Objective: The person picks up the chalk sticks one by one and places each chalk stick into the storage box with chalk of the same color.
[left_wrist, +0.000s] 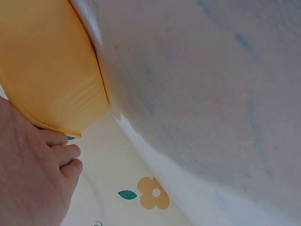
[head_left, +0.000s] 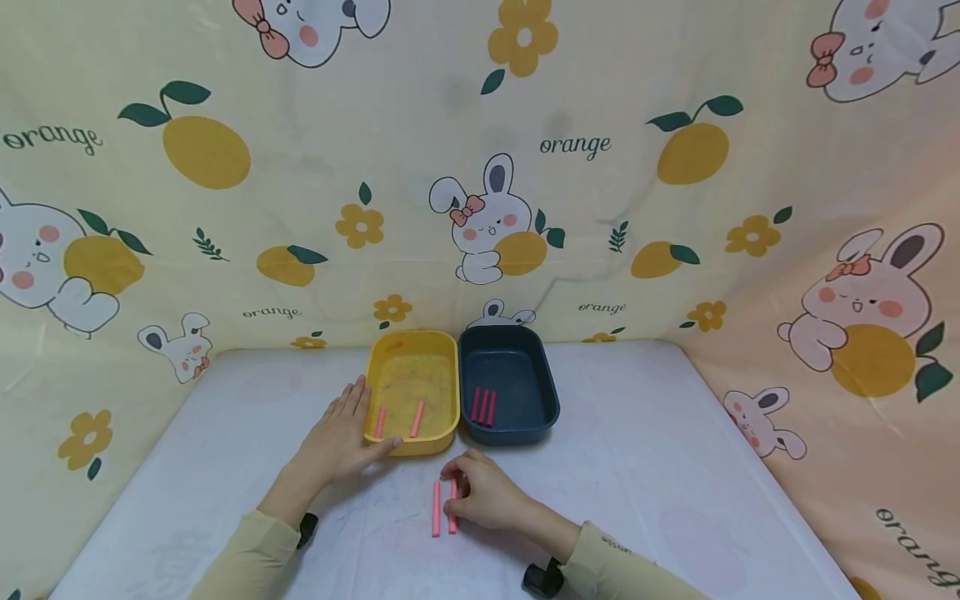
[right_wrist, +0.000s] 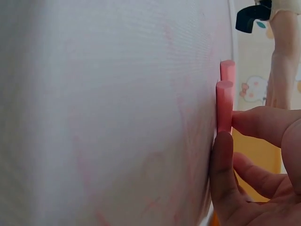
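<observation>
My right hand [head_left: 483, 492] pinches a light pink chalk stick [head_left: 453, 523] between thumb and fingers, low at the white table. Just left of it a second pink chalk stick [head_left: 436, 510] lies parallel. In the right wrist view, the held stick's near end [right_wrist: 225, 101] shows between thumb and finger. My left hand [head_left: 337, 442] rests against the left front corner of the yellow box [head_left: 423, 448], fingers straight along its side and thumb at the front rim. Two pink chalk sticks [head_left: 417, 419] lie inside this box.
A dark blue box [head_left: 517, 436] stands right beside the yellow one, with three darker pink sticks [head_left: 483, 407] in it. The white tabletop [head_left: 637, 500] ends at a patterned cloth [head_left: 585, 225] behind and at the sides.
</observation>
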{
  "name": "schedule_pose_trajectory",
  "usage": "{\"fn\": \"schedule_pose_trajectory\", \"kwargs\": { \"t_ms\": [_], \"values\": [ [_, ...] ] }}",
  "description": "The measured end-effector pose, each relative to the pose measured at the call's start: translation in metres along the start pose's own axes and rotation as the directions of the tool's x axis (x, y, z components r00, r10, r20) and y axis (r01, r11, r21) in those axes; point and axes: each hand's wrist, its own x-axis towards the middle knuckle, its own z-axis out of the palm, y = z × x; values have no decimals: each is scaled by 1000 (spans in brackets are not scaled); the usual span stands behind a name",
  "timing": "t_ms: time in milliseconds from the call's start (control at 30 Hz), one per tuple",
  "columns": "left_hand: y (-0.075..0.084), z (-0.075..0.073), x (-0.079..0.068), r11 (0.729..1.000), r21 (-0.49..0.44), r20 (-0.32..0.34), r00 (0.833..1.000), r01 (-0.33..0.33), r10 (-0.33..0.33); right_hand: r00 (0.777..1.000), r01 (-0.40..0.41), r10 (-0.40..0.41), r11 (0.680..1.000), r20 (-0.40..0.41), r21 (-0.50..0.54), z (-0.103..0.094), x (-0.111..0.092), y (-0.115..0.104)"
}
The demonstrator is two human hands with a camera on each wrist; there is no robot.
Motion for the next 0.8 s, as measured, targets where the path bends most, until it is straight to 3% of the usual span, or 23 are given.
{"fn": "schedule_pose_trajectory", "kwargs": {
  "t_ms": [533, 800],
  "values": [
    [0, 1, 0, 1000, 5, 0, 1000, 3, -3, 1000, 19, -17, 998, -23, 53, -2, -2, 0],
    [-1, 2, 0, 1000, 1, -3, 1000, 3, -3, 998, 60, -55, 985, -35, 163, -2, -3, 2]
  ]
}}
